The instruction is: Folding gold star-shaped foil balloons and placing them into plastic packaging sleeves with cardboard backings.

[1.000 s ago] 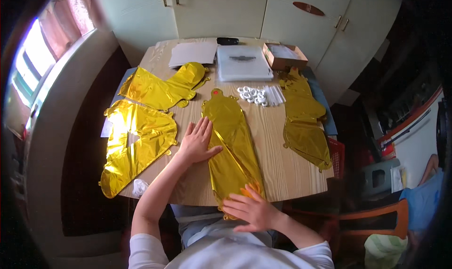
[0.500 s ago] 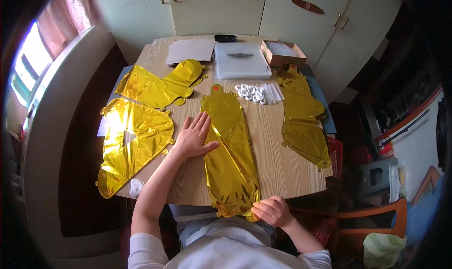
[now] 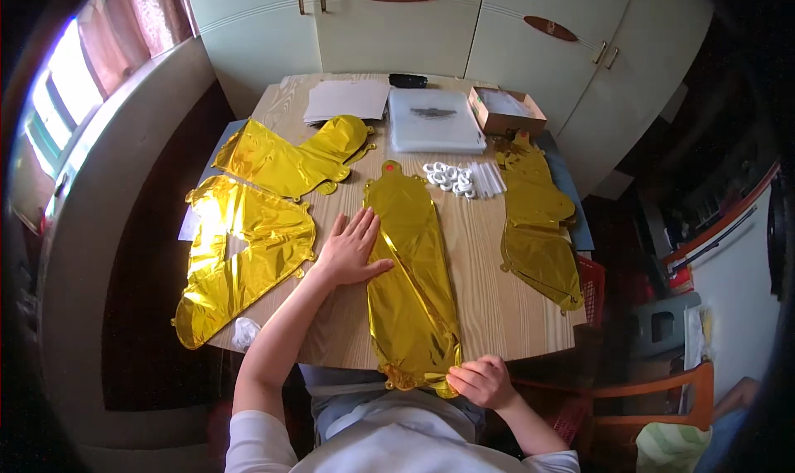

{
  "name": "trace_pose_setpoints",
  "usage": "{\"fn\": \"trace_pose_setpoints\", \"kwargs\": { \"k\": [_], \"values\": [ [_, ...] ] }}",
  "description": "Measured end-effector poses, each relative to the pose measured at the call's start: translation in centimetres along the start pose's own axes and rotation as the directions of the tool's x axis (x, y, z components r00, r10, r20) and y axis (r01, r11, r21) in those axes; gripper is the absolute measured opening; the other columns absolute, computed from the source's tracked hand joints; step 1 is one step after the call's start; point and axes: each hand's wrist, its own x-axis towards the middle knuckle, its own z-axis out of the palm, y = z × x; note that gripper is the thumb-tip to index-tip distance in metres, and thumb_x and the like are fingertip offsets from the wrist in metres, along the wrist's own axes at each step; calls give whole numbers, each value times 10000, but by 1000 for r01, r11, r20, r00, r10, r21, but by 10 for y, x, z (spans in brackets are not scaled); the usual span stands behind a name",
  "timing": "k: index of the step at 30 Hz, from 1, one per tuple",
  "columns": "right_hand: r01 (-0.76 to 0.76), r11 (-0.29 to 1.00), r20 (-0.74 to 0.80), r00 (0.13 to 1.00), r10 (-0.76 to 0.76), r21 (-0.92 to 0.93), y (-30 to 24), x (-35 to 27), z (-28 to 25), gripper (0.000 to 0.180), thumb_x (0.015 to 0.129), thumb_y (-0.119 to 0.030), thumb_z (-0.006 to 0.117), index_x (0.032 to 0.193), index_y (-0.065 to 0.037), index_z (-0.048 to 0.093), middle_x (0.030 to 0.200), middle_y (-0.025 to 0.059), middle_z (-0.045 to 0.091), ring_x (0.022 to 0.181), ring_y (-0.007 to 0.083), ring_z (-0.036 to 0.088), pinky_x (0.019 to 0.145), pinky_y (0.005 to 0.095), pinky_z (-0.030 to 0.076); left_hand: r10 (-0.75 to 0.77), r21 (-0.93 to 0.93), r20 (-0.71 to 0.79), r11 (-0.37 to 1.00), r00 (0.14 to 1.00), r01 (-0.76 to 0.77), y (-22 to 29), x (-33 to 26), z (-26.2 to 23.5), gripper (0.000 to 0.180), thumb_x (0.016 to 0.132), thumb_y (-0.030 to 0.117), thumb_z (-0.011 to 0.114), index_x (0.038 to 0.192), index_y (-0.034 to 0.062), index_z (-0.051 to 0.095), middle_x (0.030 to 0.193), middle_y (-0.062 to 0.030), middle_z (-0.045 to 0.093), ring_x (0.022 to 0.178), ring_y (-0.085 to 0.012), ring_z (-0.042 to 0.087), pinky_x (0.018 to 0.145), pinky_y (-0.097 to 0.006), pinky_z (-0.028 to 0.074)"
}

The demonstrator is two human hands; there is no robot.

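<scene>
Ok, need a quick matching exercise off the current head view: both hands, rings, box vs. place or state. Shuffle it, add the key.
Column 1
1. Left hand
2. White rings
3. Right hand
4. Open cardboard box

Column 2
A. Gripping the near right corner of the central gold foil balloon
B. Just right of the translucent plastic stack
C. Flat across the left edge of that balloon
D. Heaped just left of the translucent sticks

Pairs: 1-C, 2-D, 3-A, 4-B
</scene>
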Motion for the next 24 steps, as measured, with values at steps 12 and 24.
{"fn": "trace_pose_setpoints", "kwargs": {
  "k": [12, 24],
  "values": [
    [-120, 980, 291, 954, 69, 161, 20, -8, -17, 664, 773, -732, 593, 1101, -156, 620, 1088, -1, 606, 992, 149, 564, 856, 326, 417, -39, -130, 41, 990, 998, 44, -13, 13, -19, 920, 905, 681, 390, 1500, 5, 202, 1567, -194, 200, 1464, -317, 162, 1156, -524, 189],
    [-442, 878, -112, 878, 466, 183, 41, 9, 3, 418, 916, -420, 577, 1150, -74, 569, 1114, 82, 592, 964, 258, 578, 846, 424, 449, -102, 29, -232, 993, 967, 112, -135, 223, -52, 263, 766, 219, 637, 969, 52, 633, 1040, -117, 660, 1032, -289, 626, 876, -424, 498]
  ]
}}
